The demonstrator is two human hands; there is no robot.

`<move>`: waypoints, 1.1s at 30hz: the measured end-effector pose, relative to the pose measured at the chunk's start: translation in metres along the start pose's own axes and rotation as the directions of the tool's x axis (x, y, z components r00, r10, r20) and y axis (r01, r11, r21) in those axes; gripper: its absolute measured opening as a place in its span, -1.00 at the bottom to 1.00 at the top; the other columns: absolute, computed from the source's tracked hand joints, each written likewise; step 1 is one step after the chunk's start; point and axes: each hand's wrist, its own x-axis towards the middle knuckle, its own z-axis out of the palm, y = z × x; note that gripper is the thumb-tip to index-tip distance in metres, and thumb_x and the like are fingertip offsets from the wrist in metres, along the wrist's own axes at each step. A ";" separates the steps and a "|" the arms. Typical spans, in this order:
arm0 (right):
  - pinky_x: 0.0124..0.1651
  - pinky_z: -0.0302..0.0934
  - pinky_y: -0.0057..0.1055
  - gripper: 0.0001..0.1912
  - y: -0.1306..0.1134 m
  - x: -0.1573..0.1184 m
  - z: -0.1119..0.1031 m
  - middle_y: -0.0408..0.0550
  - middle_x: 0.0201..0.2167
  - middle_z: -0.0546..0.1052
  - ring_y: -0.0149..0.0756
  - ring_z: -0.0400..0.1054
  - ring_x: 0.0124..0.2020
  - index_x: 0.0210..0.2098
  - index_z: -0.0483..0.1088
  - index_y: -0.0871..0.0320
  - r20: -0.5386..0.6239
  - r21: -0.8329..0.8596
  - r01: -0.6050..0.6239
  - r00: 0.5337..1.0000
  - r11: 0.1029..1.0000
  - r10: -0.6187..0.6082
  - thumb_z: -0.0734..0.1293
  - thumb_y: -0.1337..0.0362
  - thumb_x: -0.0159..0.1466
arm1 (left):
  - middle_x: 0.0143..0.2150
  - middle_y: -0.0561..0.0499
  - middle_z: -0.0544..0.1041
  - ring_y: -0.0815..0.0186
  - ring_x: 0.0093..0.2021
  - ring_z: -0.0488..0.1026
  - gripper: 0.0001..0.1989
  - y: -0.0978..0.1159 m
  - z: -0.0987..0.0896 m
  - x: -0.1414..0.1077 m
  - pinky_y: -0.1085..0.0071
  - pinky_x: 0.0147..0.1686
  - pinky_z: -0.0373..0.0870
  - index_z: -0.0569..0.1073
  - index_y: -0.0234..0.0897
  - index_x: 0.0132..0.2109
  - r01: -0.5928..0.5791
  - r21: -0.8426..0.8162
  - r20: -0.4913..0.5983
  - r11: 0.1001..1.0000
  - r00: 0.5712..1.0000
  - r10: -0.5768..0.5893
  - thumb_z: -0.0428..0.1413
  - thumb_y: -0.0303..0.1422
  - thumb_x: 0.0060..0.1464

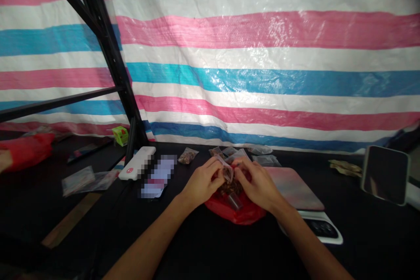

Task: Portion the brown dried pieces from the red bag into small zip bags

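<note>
Both hands meet above a red plastic bag [234, 216] that lies on the black table, with small brown pieces [231, 187] heaped inside it. My left hand [205, 181] pinches one side of a small clear zip bag [227, 172]. On the other side, my right hand [257, 181] has its fingers closed at the same zip bag's edge. The mouth of the zip bag looks parted between the hands. A small clear cylinder [234, 201] rests on the brown pieces just below. My fingers partly hide the zip bag.
Behind the hands lie a filled zip bag [188, 155] and several others. A white power bank [138, 163] and a phone [159, 177] are at left. A pinkish flat panel [293, 188] lies on a white scale-like device [323, 226] at right, near a dark-screened device [385, 175].
</note>
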 end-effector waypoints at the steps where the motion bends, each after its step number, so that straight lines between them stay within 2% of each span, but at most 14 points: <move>1: -0.10 0.28 -0.24 -0.74 -0.001 0.000 -0.001 -0.18 -0.37 0.62 -0.18 0.52 -0.33 0.07 0.38 0.01 0.016 0.014 -0.022 1.000 1.000 0.022 0.15 0.21 0.48 | -0.23 0.03 0.39 0.34 -0.23 0.41 -0.84 0.000 0.000 0.000 0.43 -0.18 0.34 0.37 -0.23 -0.27 -0.001 0.006 0.005 1.000 1.000 0.001 -0.01 -0.46 0.33; 3: -0.04 0.31 -0.17 -0.58 0.001 0.000 0.000 -0.11 -0.27 0.66 -0.10 0.56 -0.22 0.30 0.25 0.00 0.025 0.011 -0.077 0.997 0.997 0.076 0.12 0.14 0.50 | -0.19 0.00 0.43 0.32 -0.20 0.45 -0.82 0.001 -0.001 0.000 0.42 -0.13 0.40 0.40 -0.23 -0.25 -0.011 0.026 0.066 1.000 0.998 0.009 -0.02 -0.41 0.37; 6: 0.02 0.36 -0.08 -0.38 0.008 0.000 0.006 -0.04 -0.17 0.68 -0.04 0.58 -0.13 0.47 0.03 0.02 0.007 0.074 -0.145 0.989 0.987 0.145 0.17 0.05 0.49 | -0.03 -0.05 0.51 0.29 -0.05 0.53 -0.78 0.002 -0.002 -0.001 0.39 0.03 0.45 0.48 -0.22 -0.13 -0.057 0.046 0.189 0.997 0.981 0.047 -0.05 -0.36 0.42; 8: 0.01 0.40 -0.08 -0.31 0.014 0.000 0.011 -0.02 -0.12 0.66 -0.07 0.58 -0.14 0.49 -0.04 0.01 -0.018 0.188 -0.161 0.986 0.969 0.167 0.23 0.05 0.46 | 0.09 -0.08 0.53 0.26 0.11 0.52 -0.75 0.002 -0.004 -0.001 0.36 0.17 0.41 0.51 -0.21 -0.03 -0.111 0.066 0.227 0.992 0.970 0.093 -0.08 -0.36 0.44; 11: -0.01 0.47 -0.12 -0.25 0.019 0.000 0.017 0.01 -0.03 0.61 -0.15 0.58 -0.17 0.47 -0.03 0.00 -0.043 0.389 -0.164 0.980 0.906 0.196 0.32 0.05 0.40 | 0.22 -0.08 0.51 0.22 0.32 0.38 -0.73 0.001 -0.007 0.001 0.27 0.34 0.30 0.52 -0.18 0.06 -0.204 0.150 0.235 0.968 0.958 0.165 -0.07 -0.39 0.44; 13: -0.03 0.50 -0.14 -0.24 0.017 0.001 0.019 0.02 0.00 0.57 -0.18 0.57 -0.17 0.45 -0.02 0.00 -0.029 0.511 -0.166 0.977 0.843 0.210 0.35 0.04 0.38 | 0.27 -0.10 0.49 0.17 0.37 0.33 -0.74 0.001 -0.008 0.001 0.18 0.36 0.27 0.52 -0.18 0.07 -0.249 0.239 0.245 0.939 0.951 0.190 -0.04 -0.41 0.42; 15: -0.04 0.51 -0.15 -0.23 0.014 0.001 0.020 0.02 0.00 0.55 -0.19 0.57 -0.15 0.43 0.00 0.00 -0.037 0.587 -0.161 0.974 0.793 0.225 0.37 0.04 0.35 | 0.28 -0.15 0.47 0.10 0.34 0.37 -0.76 0.004 -0.006 0.001 0.11 0.32 0.32 0.52 -0.19 0.07 -0.259 0.316 0.253 0.913 0.950 0.182 0.01 -0.41 0.39; 18: -0.02 0.51 -0.17 -0.24 0.010 0.001 0.021 0.00 -0.02 0.53 -0.17 0.56 -0.09 0.39 0.07 0.00 -0.099 0.615 -0.140 0.963 0.776 0.252 0.42 0.06 0.32 | 0.27 -0.16 0.47 0.07 0.26 0.43 -0.77 0.010 -0.001 -0.001 0.07 0.24 0.37 0.50 -0.18 0.07 -0.212 0.307 0.230 0.928 0.962 0.144 0.02 -0.42 0.37; 20: 0.00 0.51 -0.18 -0.25 0.008 0.001 0.021 -0.01 -0.01 0.51 -0.18 0.55 -0.06 0.39 0.08 -0.02 -0.125 0.610 -0.139 0.955 0.780 0.268 0.43 0.08 0.31 | 0.21 -0.13 0.50 0.11 0.21 0.45 -0.78 0.014 0.001 -0.003 0.11 0.23 0.36 0.48 -0.18 0.02 -0.135 0.198 0.175 0.971 0.980 0.100 0.04 -0.47 0.31; 23: 0.04 0.50 -0.18 -0.28 0.005 -0.002 0.020 0.00 0.04 0.49 -0.19 0.53 -0.03 0.39 0.09 -0.07 -0.124 0.586 -0.156 0.953 0.795 0.278 0.42 0.11 0.33 | 0.19 -0.17 0.50 0.09 0.20 0.43 -0.68 0.016 0.004 -0.007 0.11 0.23 0.35 0.38 -0.21 0.11 0.011 0.004 0.079 1.000 0.997 -0.012 0.14 -0.42 0.21; 27: 0.11 0.48 -0.16 -0.33 0.000 -0.009 0.020 0.01 0.12 0.48 -0.15 0.52 0.04 0.39 0.11 -0.10 -0.049 0.547 -0.177 0.969 0.818 0.242 0.39 0.16 0.36 | 0.18 -0.17 0.51 0.06 0.15 0.46 -0.48 0.014 0.006 -0.006 0.08 0.18 0.38 0.33 -0.20 0.21 0.151 -0.130 0.100 0.980 0.985 -0.138 0.27 -0.27 0.15; 33: 0.17 0.44 -0.13 -0.36 -0.001 -0.013 0.019 0.02 0.10 0.52 -0.11 0.51 0.07 0.37 0.14 -0.10 -0.059 0.505 -0.167 0.972 0.847 0.228 0.39 0.15 0.36 | 0.20 -0.12 0.50 0.07 0.16 0.47 -0.45 0.014 0.008 -0.004 0.11 0.19 0.38 0.42 -0.17 0.13 0.258 -0.207 0.104 0.944 0.965 -0.241 0.39 -0.31 0.01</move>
